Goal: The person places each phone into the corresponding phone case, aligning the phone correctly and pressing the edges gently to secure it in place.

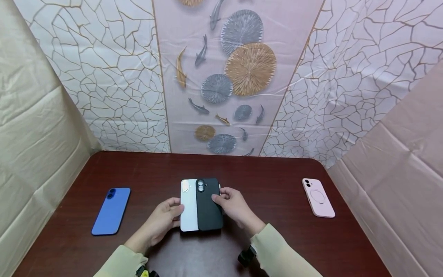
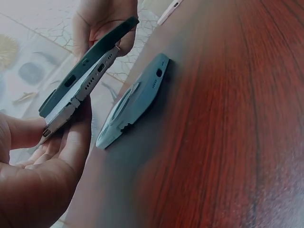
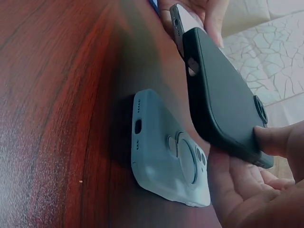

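Note:
My left hand grips a white phone by its left edge, thumb on the back. In my right hand is a black phone case, pinched at its right edge with the thumb on its outer face. The case overlaps the right part of the phone, back side up, its camera cutout near the top. From the left wrist view, case and phone lie close together at a slight angle, both above the table. Beneath them rests a pale grey-blue phone-shaped piece with a ring on its back, mostly hidden in the head view.
On the left of the dark red wooden table lies a blue phone. A pink phone or case with a ring on its back lies at the right. Patterned cloth hangs behind the table's far edge.

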Demonstrator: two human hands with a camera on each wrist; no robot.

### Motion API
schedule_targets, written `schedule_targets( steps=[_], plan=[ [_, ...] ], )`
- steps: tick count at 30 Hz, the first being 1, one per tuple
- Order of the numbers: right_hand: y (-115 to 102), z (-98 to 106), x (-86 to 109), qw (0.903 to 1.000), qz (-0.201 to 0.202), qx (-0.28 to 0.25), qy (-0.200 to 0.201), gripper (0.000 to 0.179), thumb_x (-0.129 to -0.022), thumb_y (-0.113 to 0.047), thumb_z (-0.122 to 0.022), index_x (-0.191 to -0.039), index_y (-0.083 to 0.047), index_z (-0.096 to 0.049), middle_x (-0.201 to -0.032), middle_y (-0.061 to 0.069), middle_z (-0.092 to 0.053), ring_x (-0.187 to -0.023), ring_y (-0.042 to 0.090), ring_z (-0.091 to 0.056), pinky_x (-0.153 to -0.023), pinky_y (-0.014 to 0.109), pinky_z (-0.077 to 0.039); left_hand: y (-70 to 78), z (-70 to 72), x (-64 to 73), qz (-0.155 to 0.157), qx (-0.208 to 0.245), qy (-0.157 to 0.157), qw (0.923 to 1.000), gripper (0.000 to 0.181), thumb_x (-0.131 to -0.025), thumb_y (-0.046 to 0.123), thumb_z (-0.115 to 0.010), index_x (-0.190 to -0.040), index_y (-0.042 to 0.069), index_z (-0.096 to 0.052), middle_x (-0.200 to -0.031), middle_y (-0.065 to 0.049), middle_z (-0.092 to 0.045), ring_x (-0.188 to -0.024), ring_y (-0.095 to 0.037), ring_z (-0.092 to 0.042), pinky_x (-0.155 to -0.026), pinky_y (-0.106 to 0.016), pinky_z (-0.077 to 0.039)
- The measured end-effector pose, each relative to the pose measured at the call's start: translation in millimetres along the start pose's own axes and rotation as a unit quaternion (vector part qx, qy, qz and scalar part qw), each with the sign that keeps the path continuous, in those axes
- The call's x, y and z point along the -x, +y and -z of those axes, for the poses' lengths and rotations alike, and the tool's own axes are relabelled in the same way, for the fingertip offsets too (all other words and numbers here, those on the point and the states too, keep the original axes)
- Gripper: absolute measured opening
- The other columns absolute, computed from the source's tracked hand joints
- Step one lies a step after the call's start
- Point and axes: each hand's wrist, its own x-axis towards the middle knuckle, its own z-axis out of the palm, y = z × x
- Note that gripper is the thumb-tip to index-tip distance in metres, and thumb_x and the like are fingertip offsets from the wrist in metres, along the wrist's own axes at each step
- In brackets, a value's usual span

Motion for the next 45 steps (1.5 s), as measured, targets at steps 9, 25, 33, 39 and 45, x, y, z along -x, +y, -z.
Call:
schedule_targets(
  steps=[9,25,33,39,45],
  plan=[
    [0,-4,1.8,0.9996,-0.012,-0.013,-0.022,0.044,-0.094,-0.027,-0.066,-0.124,0.001,-0.051,-0.096,0.010,-0.065,-0.076,0.021,-0.062,-0.069,0.043,-0.056,-3.1,-4.0,-2.3,-0.022,0.018,-0.048,0.9984,0.035,-0.101,0.009,-0.049,-0.129,-0.010,-0.040,-0.115,-0.021,-0.063,-0.099,-0.025,-0.064,-0.082,-0.042,-0.053],
    [-3,-13,3.3,0.9996,-0.002,-0.007,-0.029,0.035,-0.097,-0.020,-0.062,-0.122,0.001,-0.050,-0.088,0.011,-0.065,-0.076,0.022,-0.066,-0.066,0.041,-0.057,-5.5,-9.4,-4.0,-0.019,0.031,-0.104,0.9940,0.030,-0.102,0.010,-0.049,-0.125,-0.007,-0.042,-0.112,-0.020,-0.065,-0.095,-0.028,-0.066,-0.081,-0.041,-0.054],
    [-2,-15,2.4,0.9998,-0.002,-0.002,-0.021,0.032,-0.096,-0.020,-0.062,-0.119,0.000,-0.052,-0.087,0.011,-0.065,-0.076,0.021,-0.066,-0.064,0.040,-0.057,-6.7,-10.5,-5.3,-0.017,0.033,-0.094,0.9949,0.031,-0.104,0.017,-0.046,-0.124,-0.007,-0.045,-0.110,-0.018,-0.065,-0.096,-0.028,-0.066,-0.080,-0.041,-0.054],
    [0,-16,3.6,0.9999,0.003,0.011,-0.012,0.033,-0.095,-0.020,-0.064,-0.119,0.000,-0.053,-0.088,0.010,-0.065,-0.071,0.020,-0.061,-0.063,0.040,-0.057,-9.4,-16.4,-7.0,-0.047,-0.038,-0.077,0.9952,0.043,-0.100,0.027,-0.056,-0.122,-0.007,-0.044,-0.109,-0.019,-0.066,-0.093,-0.028,-0.067,-0.078,-0.040,-0.055],
    [0,-16,5.2,0.9997,0.017,-0.003,-0.018,0.036,-0.095,-0.019,-0.064,-0.121,0.002,-0.052,-0.090,0.012,-0.065,-0.075,0.023,-0.067,-0.064,0.041,-0.057,-8.3,-20.6,-6.1,-0.064,-0.082,-0.062,0.9926,0.039,-0.099,0.020,-0.058,-0.123,-0.008,-0.045,-0.106,-0.019,-0.068,-0.092,-0.029,-0.068,-0.076,-0.038,-0.056]
  ],
)
